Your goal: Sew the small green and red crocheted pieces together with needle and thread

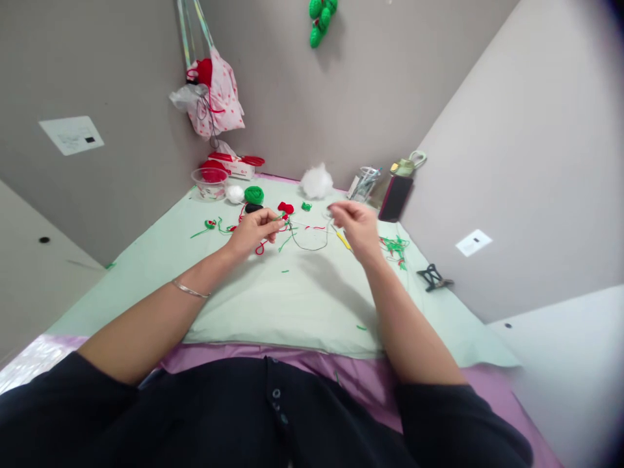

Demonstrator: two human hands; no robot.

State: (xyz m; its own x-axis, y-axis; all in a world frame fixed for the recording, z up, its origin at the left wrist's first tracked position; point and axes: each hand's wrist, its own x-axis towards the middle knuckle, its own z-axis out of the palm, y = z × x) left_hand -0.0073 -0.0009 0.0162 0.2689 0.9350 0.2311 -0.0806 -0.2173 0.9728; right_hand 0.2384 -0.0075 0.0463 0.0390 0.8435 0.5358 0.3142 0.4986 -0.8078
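Observation:
My left hand (pixel 257 231) pinches a small red and green crocheted piece (pixel 285 220) above the middle of the table. A dark thread (pixel 310 249) hangs in a loop from that piece across toward my right hand (pixel 355 227). The fingers of my right hand are pressed together; what they hold is too small to make out. A yellow crochet hook (pixel 343 240) lies just beside the right hand. Beyond the hands are a red crocheted piece (pixel 285 208) and a small green one (pixel 306 207).
At the back are a clear tub (pixel 210 190), a green yarn ball (pixel 254 194), white stuffing (pixel 316 181) and a pen holder (pixel 364 184). A dark phone (pixel 396 198) leans at the right, near green yarn scraps (pixel 396 245) and a black clip (pixel 433 278).

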